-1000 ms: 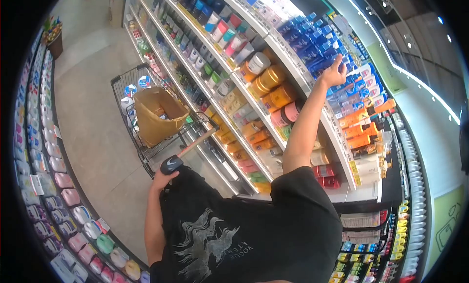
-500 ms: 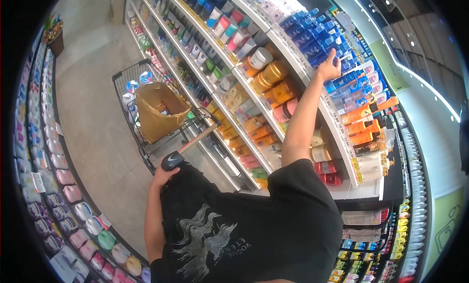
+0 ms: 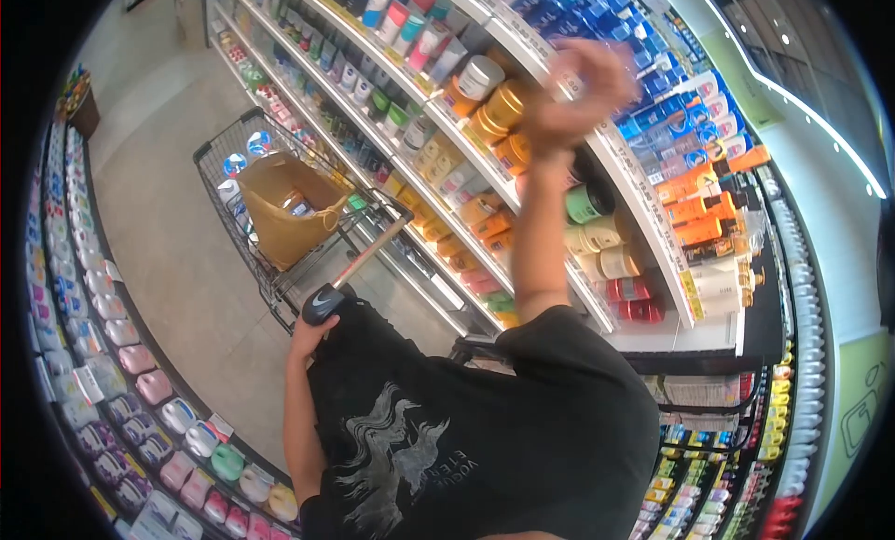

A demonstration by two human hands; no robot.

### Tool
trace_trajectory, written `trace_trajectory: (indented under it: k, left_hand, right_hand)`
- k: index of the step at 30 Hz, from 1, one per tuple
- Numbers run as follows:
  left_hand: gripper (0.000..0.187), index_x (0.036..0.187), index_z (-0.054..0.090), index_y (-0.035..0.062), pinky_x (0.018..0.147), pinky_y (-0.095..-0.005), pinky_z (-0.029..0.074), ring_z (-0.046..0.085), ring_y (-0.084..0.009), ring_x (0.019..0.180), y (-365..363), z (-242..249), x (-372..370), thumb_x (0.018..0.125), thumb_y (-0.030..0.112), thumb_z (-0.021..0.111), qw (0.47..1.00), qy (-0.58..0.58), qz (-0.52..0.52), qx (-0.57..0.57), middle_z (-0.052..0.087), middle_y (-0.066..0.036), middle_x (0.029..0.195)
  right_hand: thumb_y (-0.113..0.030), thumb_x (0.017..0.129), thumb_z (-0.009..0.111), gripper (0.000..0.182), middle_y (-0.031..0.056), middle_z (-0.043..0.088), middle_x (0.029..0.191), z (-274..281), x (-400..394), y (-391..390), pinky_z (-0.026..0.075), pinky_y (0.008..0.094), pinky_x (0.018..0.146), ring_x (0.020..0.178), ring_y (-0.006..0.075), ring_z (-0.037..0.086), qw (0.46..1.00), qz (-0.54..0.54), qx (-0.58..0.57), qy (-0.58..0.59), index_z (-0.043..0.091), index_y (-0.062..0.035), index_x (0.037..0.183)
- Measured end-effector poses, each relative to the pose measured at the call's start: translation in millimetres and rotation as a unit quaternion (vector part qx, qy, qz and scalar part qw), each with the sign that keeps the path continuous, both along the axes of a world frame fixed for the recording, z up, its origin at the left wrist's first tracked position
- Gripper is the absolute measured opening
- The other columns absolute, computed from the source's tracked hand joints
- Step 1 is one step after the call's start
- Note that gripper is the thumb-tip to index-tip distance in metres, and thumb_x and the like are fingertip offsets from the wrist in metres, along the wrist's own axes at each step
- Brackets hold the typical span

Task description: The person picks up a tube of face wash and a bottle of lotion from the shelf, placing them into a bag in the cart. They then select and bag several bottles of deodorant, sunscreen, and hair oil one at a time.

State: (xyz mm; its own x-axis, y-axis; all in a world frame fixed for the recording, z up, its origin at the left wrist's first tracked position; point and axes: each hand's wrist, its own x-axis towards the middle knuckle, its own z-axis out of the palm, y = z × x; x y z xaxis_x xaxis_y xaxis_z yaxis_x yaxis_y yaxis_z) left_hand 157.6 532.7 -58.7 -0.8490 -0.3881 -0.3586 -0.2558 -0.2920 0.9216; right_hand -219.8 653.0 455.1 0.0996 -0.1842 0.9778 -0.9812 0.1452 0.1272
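Observation:
My left hand (image 3: 311,334) is closed around the dark rounded end of the shopping cart's handle (image 3: 323,303), which bears a white swoosh. From there the handle bar runs out to the wire cart (image 3: 244,167). Inside the cart stand a brown paper bag (image 3: 280,209) and white-and-blue containers (image 3: 259,141). My right hand (image 3: 585,97) is raised in front of the shelf's price strip, blurred by motion. Its fingers are curved and apart, and no item shows in them. Close beyond it are blue bottles (image 3: 634,55) on the upper shelf; jars with gold lids (image 3: 499,107) sit below.
Orange bottles (image 3: 699,205) and pale pump bottles (image 3: 722,284) continue along the upper shelf. A curved shelf of pink, white and green bottles (image 3: 154,386) borders the aisle on the left. Grey floor (image 3: 154,195) stretches between the shelves. Another rack (image 3: 704,391) stands at lower right.
My right hand has drawn back from the blue bottles, moving left and up in the view. My left hand keeps its hold on the cart handle. The view has shifted slightly.

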Motion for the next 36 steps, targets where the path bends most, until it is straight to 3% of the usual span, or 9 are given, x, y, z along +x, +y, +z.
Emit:
trace_trajectory:
  k: [4, 8, 10, 15, 18, 23, 28, 31, 36]
  left_hand:
    - [0.065, 0.141, 0.065, 0.0037, 0.107, -0.0330, 0.048, 0.065, -0.0162, 0.118, -1.0, 10.6, -5.2, 0.084, 0.018, 0.093, 0.999, -0.025, -0.001, 0.025, 0.072, -0.004, 0.128]
    - [0.071, 0.141, 0.062, 0.0017, 0.108, -0.0349, 0.049, 0.064, -0.0173, 0.120, -2.7, 22.0, -0.7, 0.081, 0.021, 0.095, 0.999, -0.039, 0.025, 0.008, 0.071, -0.007, 0.129]
    - [0.078, 0.144, 0.058, 0.0026, 0.109, -0.0357, 0.049, 0.063, -0.0186, 0.122, -0.2, 7.6, 1.0, 0.078, 0.021, 0.097, 0.996, 0.001, 0.054, -0.067, 0.069, -0.009, 0.133]
    - [0.079, 0.146, 0.056, 0.0048, 0.111, -0.0365, 0.049, 0.064, -0.0205, 0.124, 4.6, 10.7, -0.3, 0.079, 0.021, 0.096, 0.996, 0.012, 0.090, -0.024, 0.068, -0.011, 0.135]
    - [0.078, 0.146, 0.056, 0.0057, 0.110, -0.0366, 0.050, 0.065, -0.0221, 0.124, 3.2, 17.6, -2.6, 0.080, 0.021, 0.095, 0.990, -0.013, 0.075, -0.118, 0.068, -0.011, 0.136]
    - [0.076, 0.145, 0.056, 0.0058, 0.109, -0.0371, 0.051, 0.066, -0.0234, 0.124, 2.3, 31.1, -11.0, 0.081, 0.021, 0.094, 0.989, -0.042, 0.099, -0.099, 0.069, -0.012, 0.134]
    - [0.056, 0.132, 0.065, 0.0034, 0.098, -0.0350, 0.055, 0.071, -0.0191, 0.109, -3.4, 62.6, -30.5, 0.085, 0.017, 0.091, 0.983, -0.109, 0.116, -0.086, 0.075, -0.009, 0.119]
    - [0.049, 0.128, 0.069, -0.0007, 0.089, -0.0329, 0.057, 0.074, -0.0154, 0.093, -5.3, 61.9, -38.1, 0.087, 0.015, 0.090, 0.982, -0.138, 0.129, -0.020, 0.078, -0.009, 0.106]
    - [0.032, 0.112, 0.072, -0.0006, 0.079, -0.0318, 0.057, 0.072, -0.0122, 0.079, -3.2, 51.9, -48.7, 0.088, 0.014, 0.087, 0.966, -0.183, 0.179, 0.045, 0.078, -0.006, 0.092]
  right_hand:
    - [-0.015, 0.095, 0.071, 0.024, 0.0165, 0.067, 0.088, -213.7, 80.3, -71.6, 0.055, 0.0388, 0.077, 0.082, 0.0293, 0.070, 0.851, 0.123, 0.215, -0.463, 0.067, -0.0047, 0.116]
    - [-0.023, 0.099, 0.065, 0.021, 0.0202, 0.068, 0.101, -510.5, 131.3, -10.2, 0.046, 0.0574, 0.102, 0.107, 0.0441, 0.066, 0.764, 0.044, 0.508, -0.396, 0.067, -0.0037, 0.108]
    - [-0.023, 0.101, 0.061, 0.019, 0.0150, 0.064, 0.112, -508.7, 164.0, -1.3, 0.033, 0.0637, 0.117, 0.122, 0.0367, 0.058, 0.843, -0.026, 0.465, -0.268, 0.067, -0.0067, 0.108]
    - [-0.026, 0.103, 0.064, 0.026, 0.0099, 0.072, 0.086, -471.2, 138.4, -40.7, 0.044, 0.0503, 0.110, 0.096, 0.0297, 0.070, 0.697, 0.017, 0.589, -0.410, 0.075, -0.0034, 0.094]
    - [-0.026, 0.105, 0.067, 0.024, 0.0119, 0.076, 0.083, -446.4, 105.4, -77.1, 0.055, 0.0343, 0.066, 0.074, 0.0190, 0.074, 0.674, 0.142, 0.414, -0.596, 0.076, -0.0030, 0.103]
    - [-0.014, 0.097, 0.069, 0.020, 0.0149, 0.078, 0.096, -397.5, 29.2, -174.7, 0.059, 0.0433, 0.079, 0.089, 0.0320, 0.076, 0.697, 0.148, 0.480, -0.511, 0.072, -0.0041, 0.114]
    - [-0.012, 0.090, 0.071, 0.034, 0.0176, 0.077, 0.116, -483.8, -4.0, -255.1, 0.057, 0.0485, 0.093, 0.111, 0.0367, 0.073, 0.614, 0.200, 0.674, -0.358, 0.071, -0.0073, 0.123]
    - [-0.023, 0.094, 0.068, 0.038, 0.0211, 0.075, 0.125, -500.6, 12.6, -271.5, 0.057, 0.0465, 0.099, 0.115, 0.0384, 0.073, 0.413, 0.160, 0.863, -0.243, 0.072, -0.0104, 0.130]
    - [-0.022, 0.094, 0.068, 0.034, 0.0172, 0.075, 0.130, -721.8, 47.4, -268.2, 0.059, 0.0461, 0.097, 0.120, 0.0332, 0.073, 0.485, 0.157, 0.842, -0.175, 0.078, -0.0086, 0.124]
